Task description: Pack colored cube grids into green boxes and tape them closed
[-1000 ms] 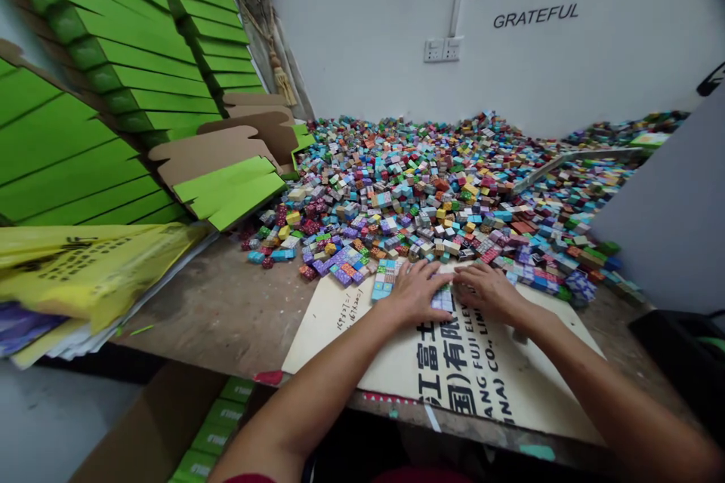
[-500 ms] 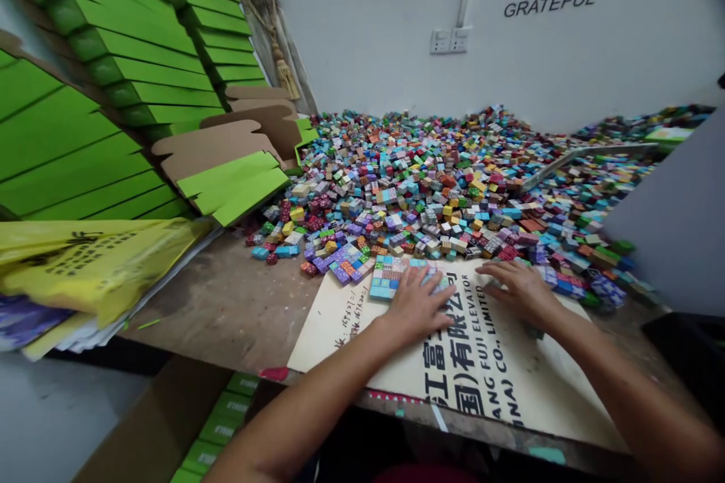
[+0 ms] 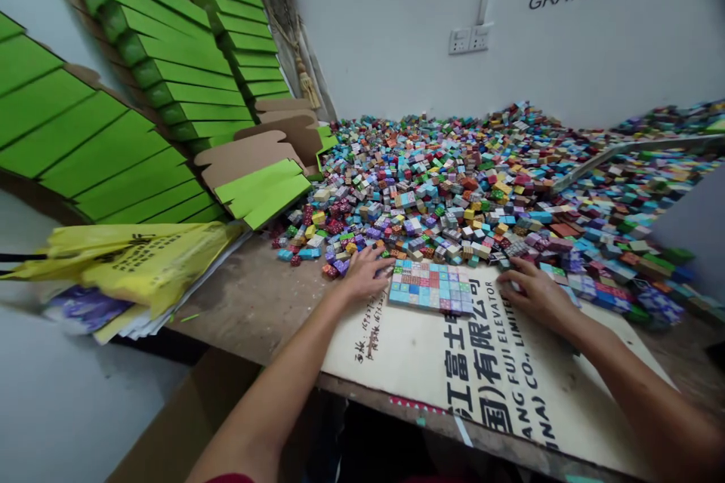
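1. Block panel (image 3: 430, 287), lying flat between the two hands: small patterned cubes, chiefly blue, red and pale, ranged in straight rows to a rectangle. I see it resting on a pale printed board (image 3: 396, 362), near the board's far edge.

2. Left hand (image 3: 365, 272), just beside the panel's left edge, palm down, fingers spread. I cannot tell what lies beneath it; purple blocks (image 3: 338, 266) show at its outer side.

3. Right hand (image 3: 535, 290), apart from the panel's right edge, fingers bent and parted. I see nothing pinched; the space under the palm is hidden from me.

4. Progress, as I judge it: the panel's visible rows look filled and squared, so this part appears done. What is left seems plentiful, for loose blocks surround the far side of the board.

5. Heap of blocks (image 3: 430, 181), many-coloured and jumbled, spread back to the wall (image 3: 385, 30). I note a metal strip (image 3: 617, 155) lying across its right part.

6. Outer left: green boxes (image 3: 186, 72), stacked and leaning, with a yellow bag (image 3: 141, 264) nearer to me at the edge of the brown table (image 3: 243, 309).

7. Background: a wall socket (image 3: 469, 38) above the heap, and a curtain tassel (image 3: 306, 79) to its left.
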`<state>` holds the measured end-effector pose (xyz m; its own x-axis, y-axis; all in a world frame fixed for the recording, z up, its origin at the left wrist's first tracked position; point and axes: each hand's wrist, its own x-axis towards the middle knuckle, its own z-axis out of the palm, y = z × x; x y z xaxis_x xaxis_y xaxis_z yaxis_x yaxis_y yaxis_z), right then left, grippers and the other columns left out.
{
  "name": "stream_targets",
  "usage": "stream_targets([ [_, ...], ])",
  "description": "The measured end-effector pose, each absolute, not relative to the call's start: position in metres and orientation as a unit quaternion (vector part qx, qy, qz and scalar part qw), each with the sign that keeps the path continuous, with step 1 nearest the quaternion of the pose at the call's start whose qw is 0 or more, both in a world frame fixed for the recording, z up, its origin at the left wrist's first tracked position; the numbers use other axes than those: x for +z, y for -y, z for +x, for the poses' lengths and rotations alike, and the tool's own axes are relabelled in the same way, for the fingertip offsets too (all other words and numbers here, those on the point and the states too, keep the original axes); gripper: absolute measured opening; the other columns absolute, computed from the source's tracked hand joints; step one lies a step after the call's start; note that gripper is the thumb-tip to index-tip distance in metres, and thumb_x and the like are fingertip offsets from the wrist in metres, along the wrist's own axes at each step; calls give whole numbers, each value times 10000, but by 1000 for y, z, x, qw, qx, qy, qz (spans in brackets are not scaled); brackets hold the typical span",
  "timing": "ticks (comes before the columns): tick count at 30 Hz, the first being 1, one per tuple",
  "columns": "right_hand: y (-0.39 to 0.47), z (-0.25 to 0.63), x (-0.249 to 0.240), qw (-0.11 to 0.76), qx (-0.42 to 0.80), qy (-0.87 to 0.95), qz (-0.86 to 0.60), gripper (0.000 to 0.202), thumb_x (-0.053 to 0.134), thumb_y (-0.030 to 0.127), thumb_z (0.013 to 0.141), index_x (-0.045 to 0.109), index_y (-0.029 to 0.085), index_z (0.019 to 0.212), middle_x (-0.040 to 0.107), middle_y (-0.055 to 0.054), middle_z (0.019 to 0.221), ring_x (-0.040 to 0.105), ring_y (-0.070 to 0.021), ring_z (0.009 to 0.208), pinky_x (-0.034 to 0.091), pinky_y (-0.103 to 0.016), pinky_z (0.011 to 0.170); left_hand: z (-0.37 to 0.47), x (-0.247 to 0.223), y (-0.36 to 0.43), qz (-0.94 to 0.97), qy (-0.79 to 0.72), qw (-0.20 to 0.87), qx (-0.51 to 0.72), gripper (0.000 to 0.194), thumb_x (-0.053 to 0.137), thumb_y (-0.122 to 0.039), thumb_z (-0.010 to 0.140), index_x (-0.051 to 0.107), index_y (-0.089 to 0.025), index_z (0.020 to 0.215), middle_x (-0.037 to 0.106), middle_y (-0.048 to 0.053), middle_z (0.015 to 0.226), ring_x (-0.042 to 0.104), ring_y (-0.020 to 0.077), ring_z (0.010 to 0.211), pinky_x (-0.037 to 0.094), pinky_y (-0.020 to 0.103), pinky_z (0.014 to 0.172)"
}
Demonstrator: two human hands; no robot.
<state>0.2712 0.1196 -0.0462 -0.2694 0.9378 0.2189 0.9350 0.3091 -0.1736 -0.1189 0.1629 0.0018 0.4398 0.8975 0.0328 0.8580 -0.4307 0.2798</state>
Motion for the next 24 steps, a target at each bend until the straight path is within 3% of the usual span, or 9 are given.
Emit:
stream_targets([
  [4, -117, 277, -39, 132, -10, 792, -595, 303, 479, 402, 841, 671, 239, 1010, 504, -130, 1223, 552, -289, 1031, 469, -373, 784, -126, -3, -158, 859, -496, 102, 79, 439, 528, -363, 825, 509, -349, 1263, 288, -19, 1485, 191, 304, 1370, 162, 522, 1096],
  [9, -109, 284, -31, 94, -40, 768, -633, 337, 492, 434, 835, 651, 273, 1085, 586, -117, 1085, 579, -295, 923, 465, -365, 679, -155, -7, -162, 829, -551, 41, 81, 365, 406, -394, 911, 508, -338, 1257, 366, 0, 1444, 218, 287, 1361, 162, 521, 1090],
  [16, -116, 269, -27, 131, 28, 808, -574, 302, 458, 256, 846, 658, 203, 1066, 597, -110, 1088, 596, -237, 889, 468, -320, 719, -104, 10, -138, 810, -569, -2, 139, 499, 525, -353, 859, 410, -310, 1342, 316, 47, 1466, 206, 301, 1363, 119, 527, 1105],
  [20, -122, 254, -22, 163, 122, 839, -504, 330, 541, 255, 810, 617, 244, 1131, 589, -73, 1168, 573, -233, 990, 452, -342, 837, -22, 11, -118, 907, -389, 78, 141, 609, 566, -563, 791, 421, -312, 1327, 392, 51, 1416, 251, 299, 1342, 152, 501, 1107],
  [24, -119, 250, -22, 158, 142, 794, -570, 547, 648, 336, 738, 521, 223, 1258, 591, -103, 1195, 536, -284, 1058, 422, -407, 886, 16, -4, -121, 917, -367, 114, 108, 879, 583, -737, 647, 373, -269, 1361, 335, 101, 1445, 228, 355, 1339, 148, 539, 1092],
])
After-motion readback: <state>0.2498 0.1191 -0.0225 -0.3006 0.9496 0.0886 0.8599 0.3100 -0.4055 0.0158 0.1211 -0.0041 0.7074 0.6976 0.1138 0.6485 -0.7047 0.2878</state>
